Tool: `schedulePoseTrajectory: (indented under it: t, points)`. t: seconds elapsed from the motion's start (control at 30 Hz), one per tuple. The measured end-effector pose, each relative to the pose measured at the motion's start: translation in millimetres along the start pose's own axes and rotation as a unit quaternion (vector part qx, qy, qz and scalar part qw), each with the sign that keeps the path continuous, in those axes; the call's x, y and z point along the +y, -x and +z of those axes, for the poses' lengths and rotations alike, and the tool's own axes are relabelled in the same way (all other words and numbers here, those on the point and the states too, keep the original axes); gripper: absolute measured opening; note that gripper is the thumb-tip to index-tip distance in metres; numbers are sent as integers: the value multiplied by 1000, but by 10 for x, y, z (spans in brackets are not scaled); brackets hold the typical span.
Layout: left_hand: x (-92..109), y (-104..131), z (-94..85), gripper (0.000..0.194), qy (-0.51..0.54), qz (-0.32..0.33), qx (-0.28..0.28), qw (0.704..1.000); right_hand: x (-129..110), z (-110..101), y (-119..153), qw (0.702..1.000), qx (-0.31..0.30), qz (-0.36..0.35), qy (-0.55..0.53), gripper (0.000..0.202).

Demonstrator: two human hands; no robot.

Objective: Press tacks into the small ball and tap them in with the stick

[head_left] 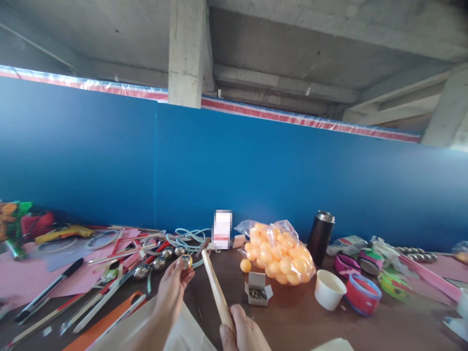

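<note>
Between the fingertips of my left hand (171, 287) is a small shiny ball (187, 262), silver with an orange-yellow edge. My right hand (243, 329) is wrapped round the lower end of a pale wooden stick (217, 287), which points up and away from me. A dark narrow piece (203, 247) shows at the stick's far end; I cannot tell whether it is joined on. Just left of the ball lie several silver balls (159, 263). Beyond the right hand stands an open small box (258, 292) of tiny metal pieces, with a loose orange ball (245, 265) behind it.
A clear bag of orange balls (280, 256) lies mid-table, near a black bottle (321, 236) and a white paper cup (329, 289). Coloured rolls (361, 295) sit rightward. Sticks, a black marker (49, 290) and pink paper crowd the left. A blue partition (274, 170) rises behind.
</note>
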State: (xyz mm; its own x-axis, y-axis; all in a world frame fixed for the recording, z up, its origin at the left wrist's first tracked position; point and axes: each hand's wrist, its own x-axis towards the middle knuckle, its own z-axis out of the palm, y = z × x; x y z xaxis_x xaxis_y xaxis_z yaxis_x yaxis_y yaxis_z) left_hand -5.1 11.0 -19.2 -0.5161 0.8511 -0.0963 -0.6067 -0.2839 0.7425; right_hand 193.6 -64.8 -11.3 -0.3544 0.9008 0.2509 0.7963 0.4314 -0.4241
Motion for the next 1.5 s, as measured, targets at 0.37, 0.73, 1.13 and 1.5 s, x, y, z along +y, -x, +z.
schedulePoseTrajectory:
  t: [0.37,0.73,1.13,1.5]
  points:
    - [13,68,22,16,-37,8,2,999,-25,-113,-51,994,-92,46,-26,19]
    - [66,123,29,15,-58,-4,-12,998,-214,-267,50,989,-92,117,7,16]
    - [-1,81,14,25,-99,8,-22,995,442,-591,-266,979,126,130,97,15]
    - [-16,84,29,28,-122,4,-33,992,634,-471,-369,978,58,166,114,23]
